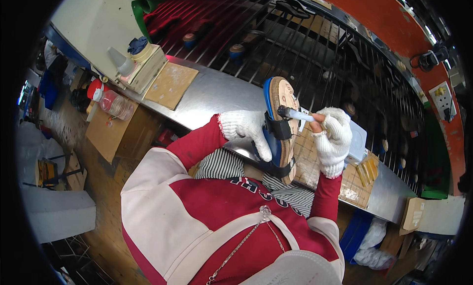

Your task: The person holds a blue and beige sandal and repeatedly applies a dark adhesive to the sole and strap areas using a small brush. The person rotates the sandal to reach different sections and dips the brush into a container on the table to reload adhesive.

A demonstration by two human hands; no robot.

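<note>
My left hand (246, 131), in a white knit glove, grips a sandal (285, 95) by its side, with the thumb on the blue part. The sandal stands on end, its light footbed or sole face turned to the right, with dark straps and a blue form inside. My right hand (331, 139), also gloved with bare fingertips, pinches a brush (299, 115) with a pale handle. The brush's dark bristles reach the sandal's edge near the upper strap. Part of the left fingers is hidden behind the sandal.
A metal work surface (217, 90) runs before me, with a brown board (171, 84) at left and a gridded mat (308, 162) at right. Beyond lies a rack of metal bars (315, 53) carrying several shoes. A white container (355, 143) and yellowish blocks (367, 169) stand right.
</note>
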